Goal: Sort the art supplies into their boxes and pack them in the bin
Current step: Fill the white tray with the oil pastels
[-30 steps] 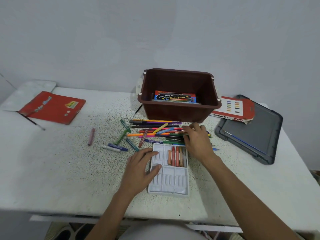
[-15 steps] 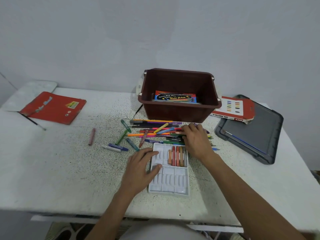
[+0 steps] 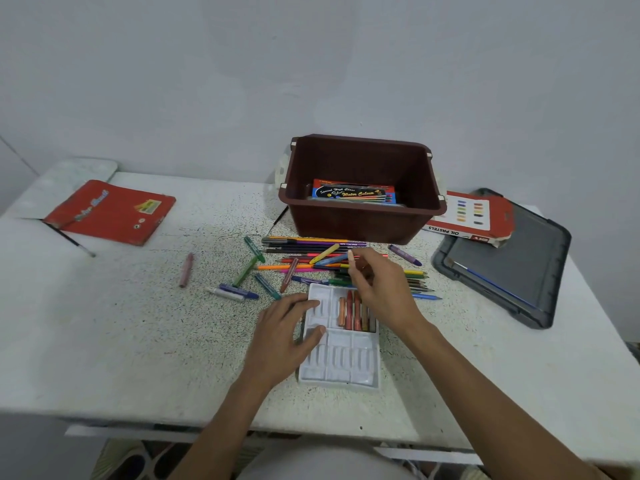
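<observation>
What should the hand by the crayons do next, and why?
Probably the right hand should pinch the blue oil pastel lying at its fingertips and lay it in the white tray. The left hand rests on that tray, and most slots are empty.

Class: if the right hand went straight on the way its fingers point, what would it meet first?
The right hand points at the pencil pile; it would likely meet the blue crayon first, then the bin. Its height above the pile is unclear.
</observation>
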A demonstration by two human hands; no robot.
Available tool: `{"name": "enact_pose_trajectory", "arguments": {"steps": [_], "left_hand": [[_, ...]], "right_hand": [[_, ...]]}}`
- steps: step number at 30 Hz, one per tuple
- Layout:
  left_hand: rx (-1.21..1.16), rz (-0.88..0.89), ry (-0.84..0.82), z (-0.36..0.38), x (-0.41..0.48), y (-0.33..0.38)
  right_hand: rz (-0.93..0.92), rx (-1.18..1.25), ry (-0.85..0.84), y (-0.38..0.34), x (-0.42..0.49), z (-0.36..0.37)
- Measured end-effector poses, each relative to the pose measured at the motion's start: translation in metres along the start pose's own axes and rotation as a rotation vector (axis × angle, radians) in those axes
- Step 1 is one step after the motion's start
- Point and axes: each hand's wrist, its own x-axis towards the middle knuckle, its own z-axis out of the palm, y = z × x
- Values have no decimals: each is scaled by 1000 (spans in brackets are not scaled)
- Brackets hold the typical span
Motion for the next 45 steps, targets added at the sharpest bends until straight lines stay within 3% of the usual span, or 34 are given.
{"name": "enact_pose_trajectory", "arguments": {"steps": [5,13,19,28,37,45], "left_hand": [[-1,1,-7,0,0,0],[12,1,-7,0,0,-1],[17,3,-3,0,0,-1],[23,4,-4,0,-1,0],[18,7,-6,0,-1,0],[11,7,-7,0,-1,-1]], "right_hand": [[135,249,-92,-6,-13,7],[193,268,-186,-7,-27,17],[99,-43,-142,-3,-31,27],[110,-301,-130,7,-32,38],[133,-469,-75,24,-31,32],[135,-422,-32,23,-36,31]]}}
